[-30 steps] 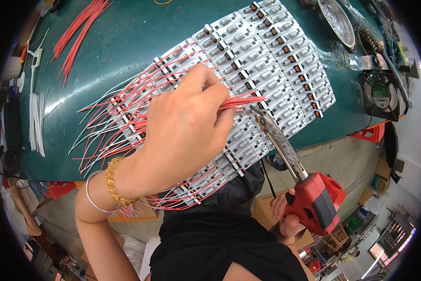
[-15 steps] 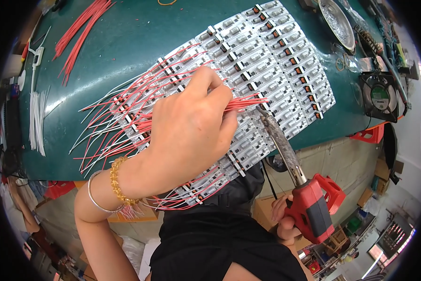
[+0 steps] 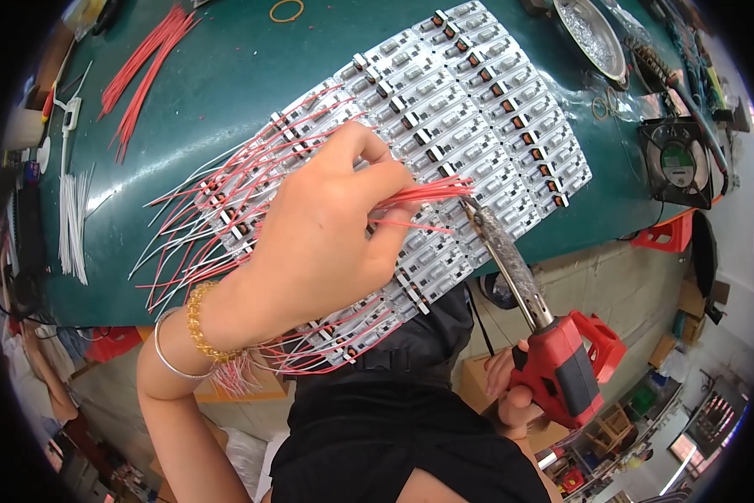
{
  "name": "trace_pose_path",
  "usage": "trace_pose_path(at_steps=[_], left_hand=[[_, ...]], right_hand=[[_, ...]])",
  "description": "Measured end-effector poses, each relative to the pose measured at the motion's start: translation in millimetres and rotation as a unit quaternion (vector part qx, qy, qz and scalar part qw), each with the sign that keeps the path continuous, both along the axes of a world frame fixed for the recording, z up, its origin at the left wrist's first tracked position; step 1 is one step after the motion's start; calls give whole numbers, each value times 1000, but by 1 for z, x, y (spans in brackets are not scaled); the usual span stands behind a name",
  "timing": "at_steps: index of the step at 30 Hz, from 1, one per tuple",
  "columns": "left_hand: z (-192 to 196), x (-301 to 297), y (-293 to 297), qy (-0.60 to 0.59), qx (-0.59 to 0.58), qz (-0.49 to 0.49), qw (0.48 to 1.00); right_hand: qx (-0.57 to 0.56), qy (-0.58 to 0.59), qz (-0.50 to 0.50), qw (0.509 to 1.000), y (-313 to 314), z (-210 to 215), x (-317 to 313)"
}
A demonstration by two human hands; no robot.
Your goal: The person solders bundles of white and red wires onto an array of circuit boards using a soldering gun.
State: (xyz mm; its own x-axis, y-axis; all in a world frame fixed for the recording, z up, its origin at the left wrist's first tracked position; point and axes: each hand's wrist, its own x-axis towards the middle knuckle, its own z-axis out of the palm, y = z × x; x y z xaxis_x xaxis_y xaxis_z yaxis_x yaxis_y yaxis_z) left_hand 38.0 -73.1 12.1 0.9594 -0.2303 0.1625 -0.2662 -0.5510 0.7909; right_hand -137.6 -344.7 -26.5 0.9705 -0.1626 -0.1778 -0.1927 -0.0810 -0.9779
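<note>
My left hand [image 3: 326,218] is closed round a bundle of red wires [image 3: 431,191], whose ends stick out to the right between thumb and fingers. One red wire hangs apart below the bundle. My right hand [image 3: 511,390] grips a red and black soldering iron [image 3: 565,369]; its dark tip reaches up close to the wire ends. I cannot tell whether tip and wires touch. Under both lies a slanted panel of small silvery circuit boards [image 3: 444,117] in rows. Red and white wires [image 3: 201,226] trail from the boards on its left part.
At the back left lie loose red wires [image 3: 146,75], with a bunch of white wires [image 3: 73,226] nearer. A metal dish [image 3: 593,38], a coiled iron holder [image 3: 653,71] and a small black fan [image 3: 677,163] stand at the right. A rubber band [image 3: 286,10] lies at the back.
One red wire has come apart from the bundle in my left hand, which has moved slightly left. The panel has shifted a little left in view. The soldering iron stays near the wire ends.
</note>
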Motion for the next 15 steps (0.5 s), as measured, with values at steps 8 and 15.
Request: trace_pose_path(at_steps=[8, 15], left_hand=[[-1, -4, -3, 26, 36, -3, 999], [1, -6, -8, 27, 66, 22, 997]], right_hand=[[42, 54, 92, 993, -11, 20, 7], [40, 92, 107, 989, -23, 6, -3]])
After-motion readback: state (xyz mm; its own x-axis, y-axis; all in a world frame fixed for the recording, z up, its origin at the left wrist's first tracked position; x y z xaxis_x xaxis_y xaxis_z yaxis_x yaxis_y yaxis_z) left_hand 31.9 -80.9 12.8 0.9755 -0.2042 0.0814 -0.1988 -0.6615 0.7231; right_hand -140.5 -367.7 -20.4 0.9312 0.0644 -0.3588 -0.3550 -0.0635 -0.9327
